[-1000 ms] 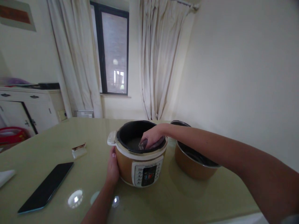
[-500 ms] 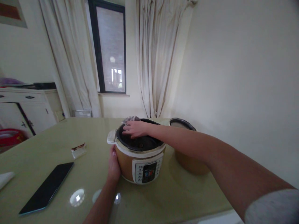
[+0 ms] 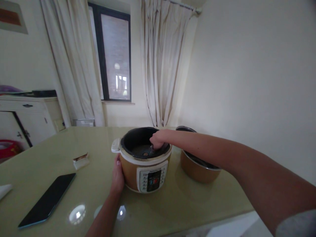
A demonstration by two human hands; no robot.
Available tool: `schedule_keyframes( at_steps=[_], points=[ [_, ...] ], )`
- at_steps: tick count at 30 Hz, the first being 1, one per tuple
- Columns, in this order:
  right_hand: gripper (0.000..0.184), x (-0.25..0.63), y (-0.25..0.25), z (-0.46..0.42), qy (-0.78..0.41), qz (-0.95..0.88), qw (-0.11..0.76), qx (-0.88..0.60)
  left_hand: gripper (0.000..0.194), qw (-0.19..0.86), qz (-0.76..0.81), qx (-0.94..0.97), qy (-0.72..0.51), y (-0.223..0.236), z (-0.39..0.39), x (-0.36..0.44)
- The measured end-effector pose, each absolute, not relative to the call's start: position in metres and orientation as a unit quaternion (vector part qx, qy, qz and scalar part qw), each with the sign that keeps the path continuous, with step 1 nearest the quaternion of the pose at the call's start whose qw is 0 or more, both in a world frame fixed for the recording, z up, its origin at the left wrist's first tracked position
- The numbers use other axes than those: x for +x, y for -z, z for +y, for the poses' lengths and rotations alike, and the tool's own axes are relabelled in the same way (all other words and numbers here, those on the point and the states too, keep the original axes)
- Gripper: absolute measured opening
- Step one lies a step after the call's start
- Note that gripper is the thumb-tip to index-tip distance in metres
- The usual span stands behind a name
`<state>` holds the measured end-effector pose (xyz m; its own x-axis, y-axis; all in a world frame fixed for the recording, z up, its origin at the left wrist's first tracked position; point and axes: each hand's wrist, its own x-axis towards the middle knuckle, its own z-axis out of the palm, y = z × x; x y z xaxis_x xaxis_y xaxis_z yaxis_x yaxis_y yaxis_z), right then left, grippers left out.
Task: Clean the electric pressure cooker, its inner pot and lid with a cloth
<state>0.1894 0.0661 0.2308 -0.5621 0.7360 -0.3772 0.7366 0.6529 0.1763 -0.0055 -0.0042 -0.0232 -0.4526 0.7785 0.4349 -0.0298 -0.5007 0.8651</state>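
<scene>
An electric pressure cooker (image 3: pixel 129 174) stands lidless on the table, its brown body, white rim and button panel turned towards me. My left hand (image 3: pixel 118 174) is pressed around its left side, under the white side handle (image 3: pixel 116 145), with the thumb up. Inside the dark cavity (image 3: pixel 134 141), near the right wall, my right hand (image 3: pixel 159 138) is closed on a bunched cloth (image 3: pixel 152 149), of which only small greyish bits show. To the right sits a brown inner pot (image 3: pixel 197 171) with a shiny rim and dark inside, partly covered by my right forearm.
A black tablet-like slab (image 3: pixel 48 199) lies on the greenish table (image 3: pixel 98 141) at the left. Behind it is a small white packet (image 3: pixel 81 161). Something white (image 3: pixel 5 190) shows at the left edge. A cabinet (image 3: pixel 32 121) and a red basin (image 3: pixel 10 148) stand beyond the table.
My right hand has moved from the cavity's back left rim to its right side, lower down, with the cloth. My left hand stays on the cooker's side. The view has shifted slightly.
</scene>
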Motion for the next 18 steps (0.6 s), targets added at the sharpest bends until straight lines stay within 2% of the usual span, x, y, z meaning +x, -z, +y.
schedule_keyframes(
  at_steps=[4, 6, 10, 13, 18],
  points=[
    [0.032, 0.182, -0.244, 0.062, 0.181, 0.837, 0.246, 0.454, 0.065, 0.269, 0.416, 0.455, -0.74, 0.02, -0.006, -0.004],
    [0.032, 0.179, -0.245, 0.058, 0.296, 0.812, 0.208, 0.458, 0.064, 0.269, 0.415, 0.452, -0.743, 0.02, -0.006, -0.003],
    [0.04, 0.17, -0.237, 0.05, 0.511, 0.748, 0.076, 0.416, 0.065, 0.275, 0.411, 0.439, -0.75, 0.023, -0.002, -0.002],
    [0.051, 0.168, -0.233, 0.047, 0.555, 0.738, 0.039, 0.383, 0.065, 0.269, 0.409, 0.439, -0.754, 0.024, 0.0, -0.003],
    [0.067, 0.19, -0.23, 0.057, 0.538, 0.736, 0.1, 0.398, 0.065, 0.256, 0.415, 0.439, -0.755, 0.025, 0.001, -0.005]
  ],
)
